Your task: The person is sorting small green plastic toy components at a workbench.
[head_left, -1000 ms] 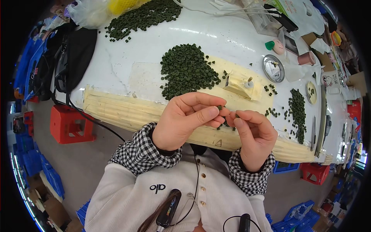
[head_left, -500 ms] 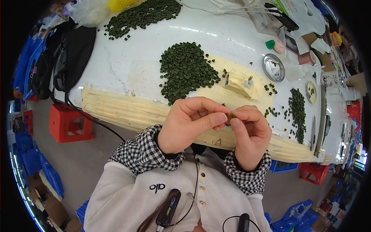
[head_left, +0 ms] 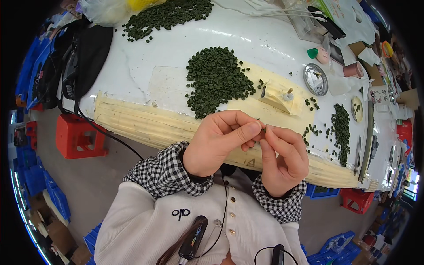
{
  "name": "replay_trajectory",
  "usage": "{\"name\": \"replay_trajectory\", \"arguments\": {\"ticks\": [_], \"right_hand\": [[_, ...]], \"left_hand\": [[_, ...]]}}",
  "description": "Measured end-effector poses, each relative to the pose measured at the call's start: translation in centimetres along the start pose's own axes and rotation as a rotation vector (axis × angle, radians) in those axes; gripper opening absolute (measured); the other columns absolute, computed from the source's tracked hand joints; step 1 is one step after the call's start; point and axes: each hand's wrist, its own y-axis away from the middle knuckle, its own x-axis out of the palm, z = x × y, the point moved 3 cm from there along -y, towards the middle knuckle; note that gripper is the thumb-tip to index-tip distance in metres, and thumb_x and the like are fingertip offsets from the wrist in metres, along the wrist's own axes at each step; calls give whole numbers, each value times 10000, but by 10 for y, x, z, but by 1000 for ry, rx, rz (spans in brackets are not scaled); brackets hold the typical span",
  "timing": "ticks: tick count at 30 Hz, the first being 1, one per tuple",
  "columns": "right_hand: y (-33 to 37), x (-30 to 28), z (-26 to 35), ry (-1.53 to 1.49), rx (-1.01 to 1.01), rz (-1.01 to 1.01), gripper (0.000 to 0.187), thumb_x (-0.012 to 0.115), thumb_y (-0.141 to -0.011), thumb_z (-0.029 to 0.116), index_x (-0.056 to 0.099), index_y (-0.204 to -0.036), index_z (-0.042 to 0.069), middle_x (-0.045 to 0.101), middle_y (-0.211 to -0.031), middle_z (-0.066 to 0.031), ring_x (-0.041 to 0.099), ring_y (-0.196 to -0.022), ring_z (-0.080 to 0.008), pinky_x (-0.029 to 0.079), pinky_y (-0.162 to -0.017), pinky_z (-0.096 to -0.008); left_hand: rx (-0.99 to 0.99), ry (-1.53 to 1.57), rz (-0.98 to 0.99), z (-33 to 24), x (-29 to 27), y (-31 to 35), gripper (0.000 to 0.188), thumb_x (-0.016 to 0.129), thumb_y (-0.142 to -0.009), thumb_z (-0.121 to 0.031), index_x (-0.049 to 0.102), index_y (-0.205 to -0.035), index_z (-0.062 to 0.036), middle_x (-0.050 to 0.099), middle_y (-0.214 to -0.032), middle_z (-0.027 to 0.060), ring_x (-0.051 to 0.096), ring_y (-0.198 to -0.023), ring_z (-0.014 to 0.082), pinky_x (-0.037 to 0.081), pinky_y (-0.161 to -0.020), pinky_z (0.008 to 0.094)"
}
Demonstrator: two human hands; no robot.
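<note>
A small green piece (head_left: 264, 130), mid-frame between the fingertips, looks light and stiff (best pinched by its rim). The left hand (head_left: 212, 143) seems pinched closed on it; the right hand's (head_left: 286, 160) thumb and forefinger stand slightly parted, hold unclear. Upper centre: a green pile (head_left: 216, 79).

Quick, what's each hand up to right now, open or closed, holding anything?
Left hand: closed, apparently pinching a small green piece.
Right hand: fingers bent; can't tell whether it holds anything.
</note>
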Motion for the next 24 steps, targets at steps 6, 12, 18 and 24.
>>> {"name": "replay_trajectory", "arguments": {"ticks": [6, 12, 18, 24], "right_hand": [[1, 2, -5, -148, 72, 39, 280, 698, -768, -74, 685, -1039, -3, 635, -1026, -140, 637, -874, -193, 517, -737, -259], [4, 0, -8, -287, 197, 70, 265, 668, -793, -77, 680, -1050, -16, 631, -1057, -151, 625, -918, -202, 494, -784, -257], [4, 0, -8, -270, 185, 69, 269, 664, -799, -75, 677, -1062, -17, 631, -1064, -150, 621, -925, -194, 493, -776, -253], [2, 0, -6, -269, 173, 88, 271, 664, -800, -73, 678, -1064, -12, 629, -1065, -149, 619, -915, -188, 493, -753, -244]], "left_hand": [[115, -51, -38, -4, 3, 1, 114, 616, -910, -85, 648, -965, 10, 643, -848, 39, 574, -756, 88, 473, -709, 215], [561, -571, -40, -17, 3, 4, 160, 649, -840, 19, 674, -998, 18, 659, -852, 83, 612, -782, 136, 482, -716, 247], [578, -692, 38, -22, -1, 4, 210, 630, -836, 67, 661, -1041, 32, 640, -924, 117, 618, -846, 164, 490, -742, 261], [533, -587, -11, -22, 0, 5, 203, 627, -822, 103, 659, -1013, 41, 636, -948, 125, 619, -873, 171, 496, -754, 262]]}}
